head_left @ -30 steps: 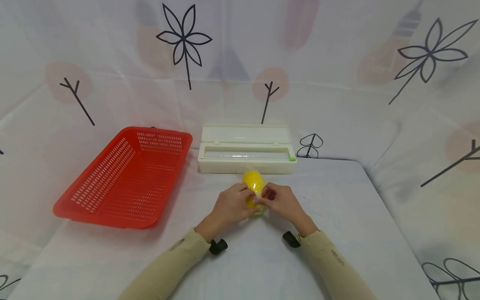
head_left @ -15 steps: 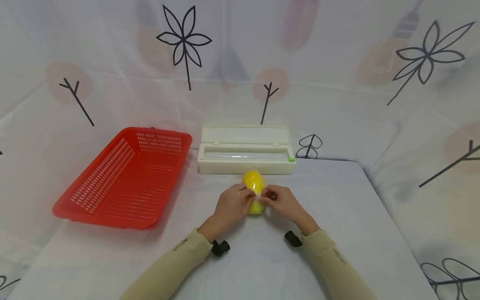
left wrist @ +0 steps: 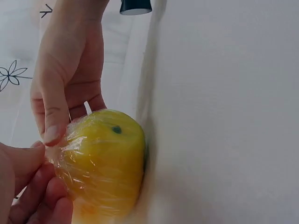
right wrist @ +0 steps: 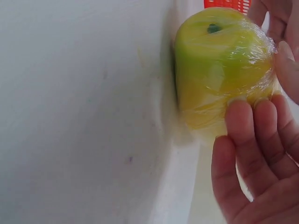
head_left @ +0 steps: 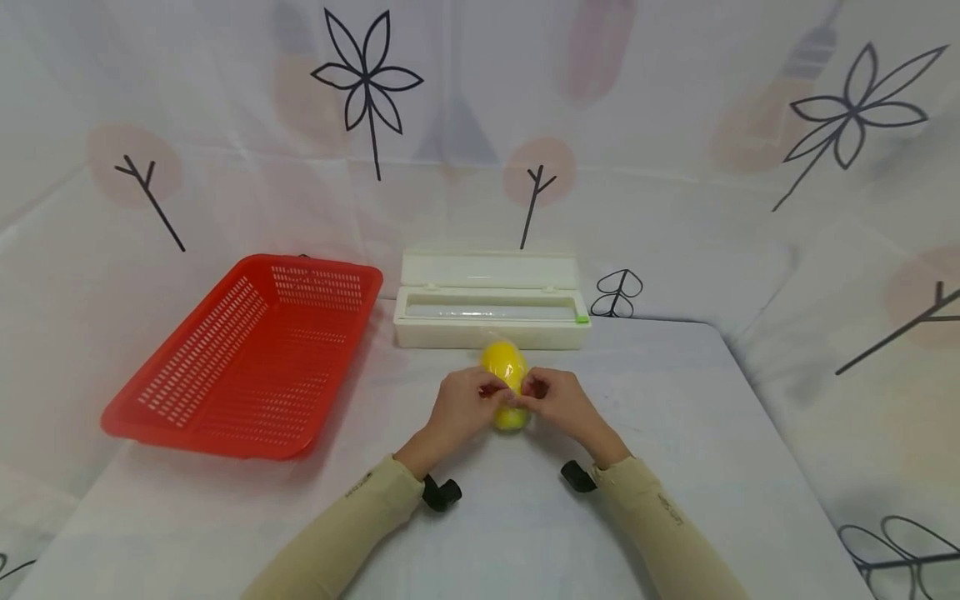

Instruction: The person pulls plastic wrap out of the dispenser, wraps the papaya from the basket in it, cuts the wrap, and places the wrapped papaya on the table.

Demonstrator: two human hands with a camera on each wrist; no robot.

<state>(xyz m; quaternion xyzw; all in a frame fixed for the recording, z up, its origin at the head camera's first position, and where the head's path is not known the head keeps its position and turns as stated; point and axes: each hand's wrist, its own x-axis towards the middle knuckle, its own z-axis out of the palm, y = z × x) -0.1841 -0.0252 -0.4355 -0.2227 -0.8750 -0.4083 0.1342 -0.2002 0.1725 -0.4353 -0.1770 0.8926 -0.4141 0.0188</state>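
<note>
A yellow fruit [head_left: 504, 360] with a green-tinged end and a dark stem spot lies on the white table, wrapped in clear, wrinkled cling film [left wrist: 77, 161]. My left hand [head_left: 461, 407] and right hand [head_left: 562, 404] meet over it with fingertips close together, each pinching the gathered film on top. Up close in the left wrist view, the right hand [left wrist: 70, 70] has its thumb on the film. Curled fingers of the right hand [right wrist: 266, 154] rest against the wrapped side in the right wrist view. What exactly lies between the fingertips is hidden.
Behind the fruit stands a cream cling-film dispenser [head_left: 491, 336], lid raised, with a roll inside and a green slider at its right end. A red slotted plastic basket [head_left: 300, 350] is at the left. Patterned cloth [head_left: 675, 233] hangs behind the white tabletop [head_left: 675, 417].
Both hands stay at the fruit. The left fingertips have shifted slightly and now meet the right ones over the film, exposing more of the fruit's near end than a second ago.
</note>
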